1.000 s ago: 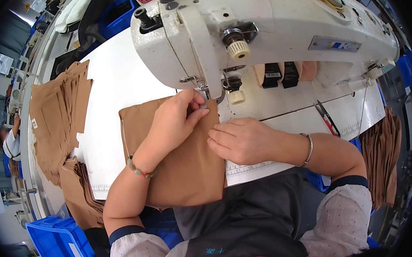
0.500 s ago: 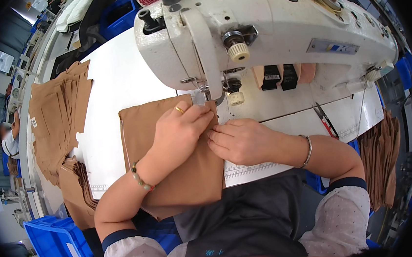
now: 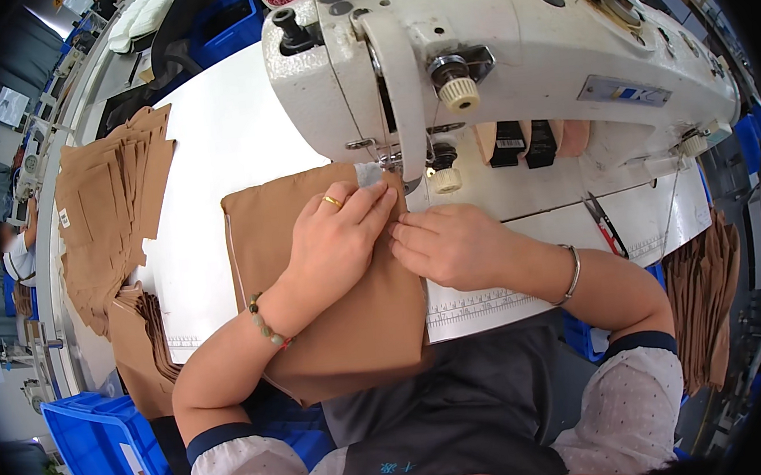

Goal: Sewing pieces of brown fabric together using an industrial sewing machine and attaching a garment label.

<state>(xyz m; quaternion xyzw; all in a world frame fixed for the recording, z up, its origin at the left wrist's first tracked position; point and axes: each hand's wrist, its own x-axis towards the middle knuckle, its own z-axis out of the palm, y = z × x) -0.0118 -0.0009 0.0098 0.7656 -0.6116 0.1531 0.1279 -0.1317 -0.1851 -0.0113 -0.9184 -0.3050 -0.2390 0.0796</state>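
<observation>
A flat brown fabric piece [image 3: 344,340] lies beneath the head of a white sewing machine [image 3: 518,53], its top right corner at the presser foot [image 3: 389,162]. My left hand [image 3: 340,241], with a ring and a beaded bracelet, rests on top of the fabric. Its fingers are held together, pressing the cloth near the foot; the thumb is hidden. At the fabric's right edge, the fingers of my right hand [image 3: 454,247] are closed in a pinch on the cloth. A small pale grey patch [image 3: 369,174] shows by my left fingertips.
Brown fabric pieces [image 3: 115,206] are stacked at the left, with more folded below. Red-and-black scissors [image 3: 606,225] lie to the right on the white table [image 3: 486,305]. Brown cloth [image 3: 703,300] hangs at the far right. A blue crate [image 3: 101,452] stands lower left. Another person [image 3: 18,256] sits far left.
The view has shifted slightly, with the machine now a little farther right. The fabric and my fingers sit slightly closer to the presser foot, and more of the pale patch shows.
</observation>
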